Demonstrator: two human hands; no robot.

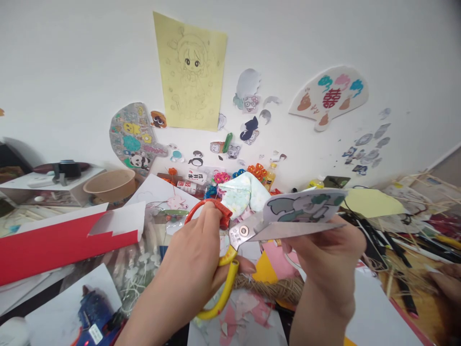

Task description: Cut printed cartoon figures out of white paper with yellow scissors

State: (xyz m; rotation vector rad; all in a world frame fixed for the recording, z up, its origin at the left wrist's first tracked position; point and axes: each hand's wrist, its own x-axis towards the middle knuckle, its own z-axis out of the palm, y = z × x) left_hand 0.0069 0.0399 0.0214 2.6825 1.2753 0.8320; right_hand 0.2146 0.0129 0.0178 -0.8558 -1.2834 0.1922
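Observation:
My left hand (194,254) is closed around the handles of a pair of scissors (243,231), one handle orange and one yellow. The blades point right and lie apart around the edge of a paper cutout (302,207) printed with a grey and green cartoon drawing. From below and behind, my right hand (326,259) grips that cutout, its fingers partly hidden by the paper and the lower blade. Under the hands lie pink and white paper scraps (241,312) and a coil of brown twine (270,287).
A blue glue gun (95,312) rests on white paper at lower left, near a long red paper sheet (54,245). A round tan bowl (110,185) stands behind. Black pens (392,245) and sticks crowd the right side, where another person's hand (446,278) shows. Stickers and drawings cover the wall.

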